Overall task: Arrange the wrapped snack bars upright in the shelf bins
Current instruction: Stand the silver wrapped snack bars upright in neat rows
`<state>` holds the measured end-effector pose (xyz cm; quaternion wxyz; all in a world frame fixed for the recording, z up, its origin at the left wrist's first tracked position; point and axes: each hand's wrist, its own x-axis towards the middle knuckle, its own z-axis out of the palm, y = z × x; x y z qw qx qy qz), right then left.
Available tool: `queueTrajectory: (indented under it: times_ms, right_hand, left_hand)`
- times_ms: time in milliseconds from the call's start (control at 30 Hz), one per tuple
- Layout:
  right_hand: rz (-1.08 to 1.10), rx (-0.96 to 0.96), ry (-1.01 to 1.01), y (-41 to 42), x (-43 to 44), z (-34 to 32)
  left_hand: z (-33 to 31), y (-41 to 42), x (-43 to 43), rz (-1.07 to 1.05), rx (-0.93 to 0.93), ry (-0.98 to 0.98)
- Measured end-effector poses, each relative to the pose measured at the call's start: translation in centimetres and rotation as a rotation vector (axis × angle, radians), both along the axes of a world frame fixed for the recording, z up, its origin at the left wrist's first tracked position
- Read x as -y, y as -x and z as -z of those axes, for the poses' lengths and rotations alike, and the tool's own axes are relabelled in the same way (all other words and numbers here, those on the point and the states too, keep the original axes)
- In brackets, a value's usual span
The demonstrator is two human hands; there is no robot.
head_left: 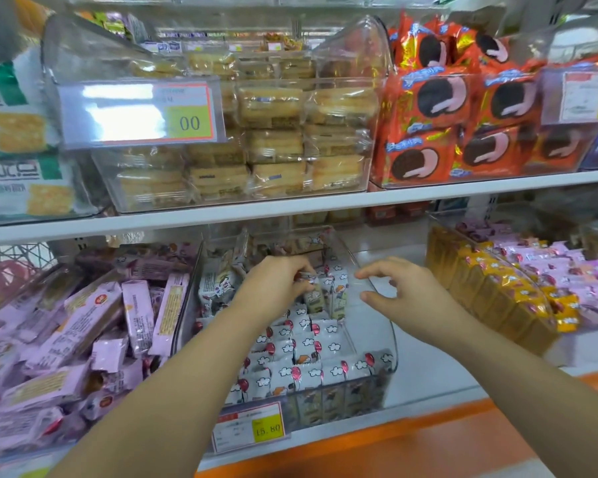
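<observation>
Clear plastic shelf bin, lower shelf centre; yellow price tag is read "15. 80". White cloud-and-balloon wrapped snack bars are stood upright inside. A far bar is pinched by the left hand; the right hand is loosely spread, empty.

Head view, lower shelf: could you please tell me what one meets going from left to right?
purple wrapped bars → left hand, gripping white balloon-print bars → right hand at the right wall of the clear bin → gold packs
</observation>
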<state>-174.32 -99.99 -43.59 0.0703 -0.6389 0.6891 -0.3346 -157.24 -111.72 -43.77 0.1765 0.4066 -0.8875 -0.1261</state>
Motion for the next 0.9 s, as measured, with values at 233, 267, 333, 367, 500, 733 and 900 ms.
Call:
queueTrajectory:
  times_ms: [233,267,333,367,500,733,900]
  right_hand:
    - [-0.030,0.056,-0.045,0.0,0.3,0.9]
    - [-0.032,0.063,-0.047,0.0,0.3,0.9]
    - [-0.032,0.078,-0.048,0.0,0.2,1.0]
    - [-0.034,0.086,-0.049,0.0,0.2,1.0]
    - [-0.045,0.100,-0.056,-0.1,0.1,1.0]
    - [-0.002,0.056,-0.014,-0.6,0.3,0.9]
    - [-0.011,-0.013,-0.001,-2.4,0.4,0.4]
  left_hand:
    - [0.0,0.6,0.8,0.067,0.095,-0.024]
    - [0.1,0.7,0.8,0.077,0.122,-0.027]
    - [0.9,0.8,0.8,0.115,0.223,-0.013]
    - [1.5,0.9,0.8,0.125,0.273,0.003]
    - [2.3,0.4,1.1,0.099,0.276,-0.039]
    - [0.3,-1.8,-0.1,0.057,0.062,-0.106]
    - [-0.5,-5.0,-2.1,-0.021,-0.043,0.079]
